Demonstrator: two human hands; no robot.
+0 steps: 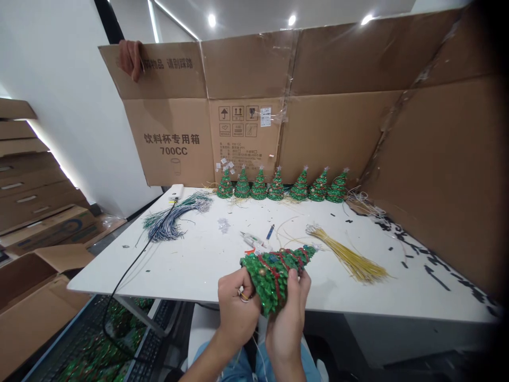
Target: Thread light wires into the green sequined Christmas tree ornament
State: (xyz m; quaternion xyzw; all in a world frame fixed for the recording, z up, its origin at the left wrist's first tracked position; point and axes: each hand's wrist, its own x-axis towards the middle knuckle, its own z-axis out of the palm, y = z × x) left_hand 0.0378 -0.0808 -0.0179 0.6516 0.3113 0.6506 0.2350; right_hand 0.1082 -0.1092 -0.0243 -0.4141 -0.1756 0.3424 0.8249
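A small green tinsel tree (274, 276) with red garland and gold balls lies tilted on its side above the table's front edge, its star tip toward the right. My right hand (289, 318) is wrapped round its lower side, thumb on the garland. At the tree's wide base, my left hand (238, 305) is closed with fingers curled in, and a thin yellowish loop of wire shows between them. A pale thin wire hangs down between my hands. Beyond the tree, a blue pen-like tool (270, 232) and a clear-and-white tool (254, 240) lie on the white table (191, 276).
Several finished-looking trees (259, 184) stand along the cardboard wall (246, 69). A bundle of yellow wires (350, 253) lies at right, dark and green wires (169, 220) at left beside a white box (175, 191). Black scraps (437, 270) cover the right edge. Below left, a crate holds green trees (99, 345).
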